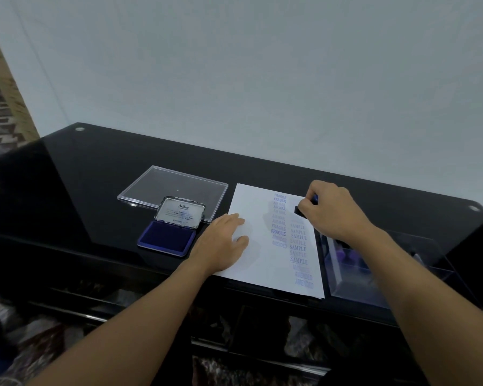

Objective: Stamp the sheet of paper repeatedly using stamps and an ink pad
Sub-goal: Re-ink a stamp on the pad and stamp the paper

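Black glass table [95,168] bears the paper [251,263]; right hand [332,213] grips a mostly hidden stamp [298,210] on it; left hand [223,240] lies flat beside blue prints [298,247], some blurred.

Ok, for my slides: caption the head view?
Right hand holds a stamp on the sheet, left hand flat on it, ink pad open alongside.

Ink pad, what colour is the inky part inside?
Dark blue. The head view shows the open ink pad best.
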Motion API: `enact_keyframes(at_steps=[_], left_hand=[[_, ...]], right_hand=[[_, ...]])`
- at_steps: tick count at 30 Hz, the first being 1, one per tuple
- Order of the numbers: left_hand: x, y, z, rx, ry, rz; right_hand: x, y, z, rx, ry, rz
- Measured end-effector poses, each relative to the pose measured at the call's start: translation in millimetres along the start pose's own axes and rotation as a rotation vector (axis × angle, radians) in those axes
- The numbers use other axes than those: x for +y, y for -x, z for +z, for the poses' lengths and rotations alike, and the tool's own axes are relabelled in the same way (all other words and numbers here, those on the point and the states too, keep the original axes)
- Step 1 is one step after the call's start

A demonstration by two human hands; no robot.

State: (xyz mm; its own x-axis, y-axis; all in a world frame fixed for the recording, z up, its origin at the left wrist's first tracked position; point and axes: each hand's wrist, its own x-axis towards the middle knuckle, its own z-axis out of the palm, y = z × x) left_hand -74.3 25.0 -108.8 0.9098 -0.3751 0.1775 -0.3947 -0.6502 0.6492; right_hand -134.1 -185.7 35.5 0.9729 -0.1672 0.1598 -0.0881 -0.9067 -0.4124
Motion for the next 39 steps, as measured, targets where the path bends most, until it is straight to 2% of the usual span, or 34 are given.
enact_keyframes(at_steps=[4,11,16,20,24,29,32,39], left_hand=[[9,2,-19,0.042,0.130,-0.023],[8,21,-81,0.161,0.038,0.028],[-41,35,-129,0.193,-0.098,-0.080],[-90,45,-153,0.255,-0.146,-0.231],[-125,53,-156,0.273,-0.176,-0.305],[-136,58,-140,0.263,-0.264,-0.333],[-141,62,-126,0.278,-0.370,-0.349],[-143,63,-120,0.316,-0.424,-0.339]], right_hand=[[-4,3,-1,-0.012,0.022,-0.002],[-36,4,21,-0.084,0.009,-0.042],[-74,2,56,-0.177,0.013,-0.107],[-105,2,84,-0.243,0.006,-0.187],[-134,0,110,-0.292,0.003,-0.260],[-162,-3,136,-0.346,0.005,-0.304],[-172,-6,147,-0.349,0.012,-0.329],[-182,-9,169,-0.318,0.078,-0.378]])
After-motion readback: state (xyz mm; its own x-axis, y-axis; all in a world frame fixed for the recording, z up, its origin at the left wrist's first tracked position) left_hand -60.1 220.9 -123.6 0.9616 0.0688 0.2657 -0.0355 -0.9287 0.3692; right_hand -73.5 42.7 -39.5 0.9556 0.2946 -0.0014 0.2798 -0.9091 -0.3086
